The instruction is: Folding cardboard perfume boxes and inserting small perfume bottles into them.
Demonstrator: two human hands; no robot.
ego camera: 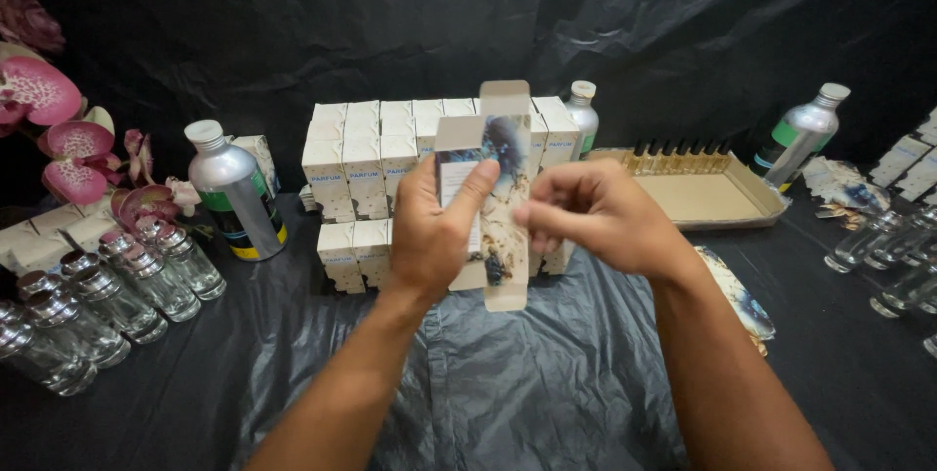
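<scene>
Left hand closed round a tall narrow carton, thumb across its front, fingers behind. Right hand pinches carton's right edge w/ fingertips, other fingers curled. Carton upright btwn both hands, mid-scene, raised off the black sheet; top & bottom flaps open. Just behind it: stack of white boxes. Far right: cardboard tray w/ small vials. Left: silver bottle, glass bottles near edge.
</scene>
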